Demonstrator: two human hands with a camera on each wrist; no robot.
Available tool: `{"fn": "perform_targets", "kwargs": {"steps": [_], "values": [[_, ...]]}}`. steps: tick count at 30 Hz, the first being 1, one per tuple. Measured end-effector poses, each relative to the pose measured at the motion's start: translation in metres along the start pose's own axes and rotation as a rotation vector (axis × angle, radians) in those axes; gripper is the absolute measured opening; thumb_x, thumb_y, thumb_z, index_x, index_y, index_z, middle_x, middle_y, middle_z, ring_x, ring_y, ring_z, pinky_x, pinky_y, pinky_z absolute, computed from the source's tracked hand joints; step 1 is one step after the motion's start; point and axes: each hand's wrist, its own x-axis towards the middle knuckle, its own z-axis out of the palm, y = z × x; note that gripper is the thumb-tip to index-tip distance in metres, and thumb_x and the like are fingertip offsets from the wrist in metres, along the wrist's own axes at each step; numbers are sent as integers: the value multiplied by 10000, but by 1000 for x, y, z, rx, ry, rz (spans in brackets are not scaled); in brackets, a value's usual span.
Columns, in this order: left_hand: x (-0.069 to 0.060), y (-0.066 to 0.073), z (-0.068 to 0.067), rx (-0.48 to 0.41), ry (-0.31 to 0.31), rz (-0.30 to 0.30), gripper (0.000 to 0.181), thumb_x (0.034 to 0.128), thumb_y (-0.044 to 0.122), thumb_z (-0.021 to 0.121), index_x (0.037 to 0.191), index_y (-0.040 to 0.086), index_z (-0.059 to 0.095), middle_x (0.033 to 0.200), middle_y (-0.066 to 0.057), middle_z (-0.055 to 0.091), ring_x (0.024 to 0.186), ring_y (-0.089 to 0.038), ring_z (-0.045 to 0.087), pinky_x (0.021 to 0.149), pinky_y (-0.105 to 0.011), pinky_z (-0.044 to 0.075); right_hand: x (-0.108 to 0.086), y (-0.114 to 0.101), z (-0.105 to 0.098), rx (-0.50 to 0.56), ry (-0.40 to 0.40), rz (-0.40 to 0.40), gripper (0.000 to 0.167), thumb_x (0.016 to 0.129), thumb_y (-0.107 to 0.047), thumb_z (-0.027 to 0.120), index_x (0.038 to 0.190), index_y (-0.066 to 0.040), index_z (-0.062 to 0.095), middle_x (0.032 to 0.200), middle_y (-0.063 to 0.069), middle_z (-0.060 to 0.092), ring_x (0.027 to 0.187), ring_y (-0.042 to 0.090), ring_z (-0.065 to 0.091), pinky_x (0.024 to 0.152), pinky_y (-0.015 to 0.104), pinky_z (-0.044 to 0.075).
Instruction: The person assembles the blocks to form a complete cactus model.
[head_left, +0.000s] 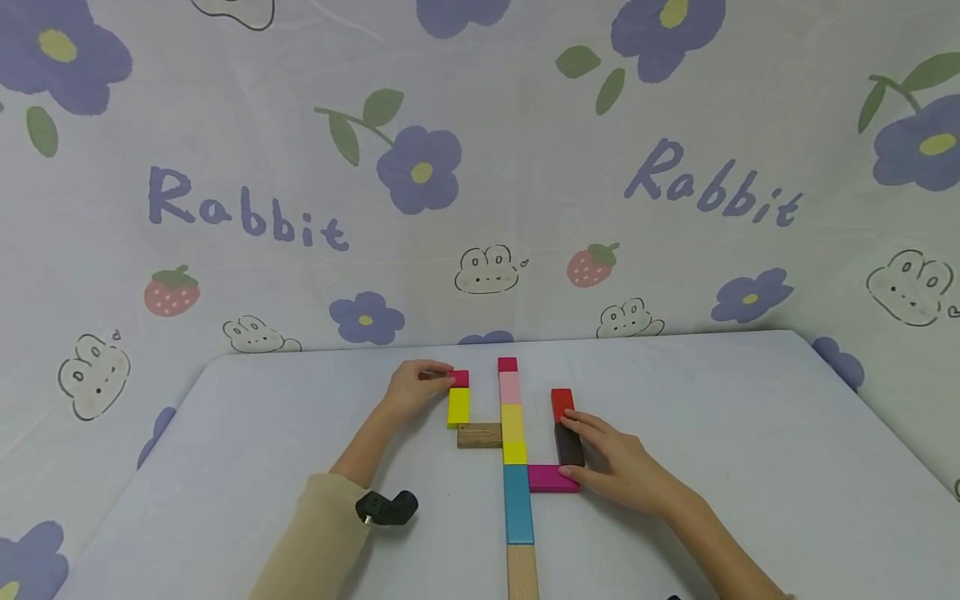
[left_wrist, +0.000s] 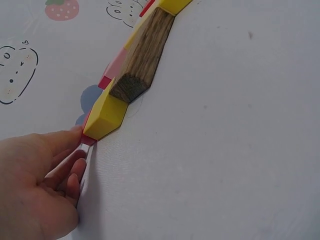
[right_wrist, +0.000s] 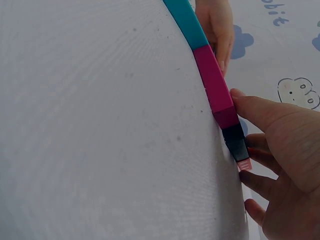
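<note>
In the head view my left hand [head_left: 411, 390] reaches a small crimson block [head_left: 460, 378], thumb and index finger pinching at its left side. That block touches the far end of a yellow block [head_left: 458, 407], which meets a brown wood-grain block [head_left: 480, 435]. My right hand [head_left: 626, 467] extends its fingers over the right side of a red block [head_left: 562, 403] and a black block [head_left: 569, 445] set end to end. Its thumb touches the right end of a magenta block [head_left: 551, 478]. The left wrist view shows the left hand [left_wrist: 37, 185] beside the yellow block; its far fingertips are partly hidden.
A straight central row runs toward me: crimson, pink [head_left: 510, 388], pale yellow [head_left: 512, 423], yellow, blue [head_left: 518, 504] and plain wood [head_left: 522, 572] blocks. The brown and magenta blocks branch off its two sides. A white cloth [head_left: 225, 467] covers the table; a printed curtain hangs behind.
</note>
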Motion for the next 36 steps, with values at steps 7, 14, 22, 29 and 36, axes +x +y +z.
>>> {"fn": "perform_targets", "kwargs": {"steps": [7, 14, 22, 29, 36], "values": [[-3, -1, 0, 6, -3, 13, 278, 1009, 135, 713, 1246, -7, 747, 1240, -179, 713, 1091, -321, 632, 1007, -432, 547, 0, -1, 0, -6, -3, 9, 721, 943, -366, 777, 1546, -66, 519, 1588, 224, 477, 1444, 480, 466, 1069, 618, 514], [-4, -2, 1, 1, -6, 10, 274, 1010, 135, 713, 1245, -2, 750, 1244, -181, 699, 1113, -327, 619, 1017, -431, 539, 1, -2, 0, -12, -5, 13, 725, 938, -359, 781, 1544, -61, 519, 1586, 223, 479, 1445, 474, 467, 1056, 604, 529], [-5, -1, 1, 1, -2, -4, 279, 1013, 138, 706, 1256, 7, 748, 1253, -178, 689, 1119, -326, 610, 1018, -436, 540, 0, -3, -1, -6, -9, 20, 728, 939, -371, 778, 1548, -69, 517, 1593, 216, 473, 1450, 475, 458, 1055, 606, 529], [-5, -1, 2, -5, -7, -12, 283, 1019, 139, 699, 1269, 15, 745, 1267, -175, 689, 1129, -323, 606, 1031, -434, 542, 0, -2, 0, -2, -11, 18, 728, 942, -371, 775, 1551, -69, 514, 1596, 215, 470, 1451, 474, 458, 1055, 611, 528], [-4, -2, 1, -20, -3, -11, 281, 1014, 126, 705, 1263, 2, 744, 1243, -176, 703, 1099, -315, 609, 1016, -423, 527, 0, -3, -1, 0, -14, 22, 730, 946, -380, 773, 1552, -70, 512, 1599, 215, 467, 1453, 476, 455, 1060, 613, 523]]}}
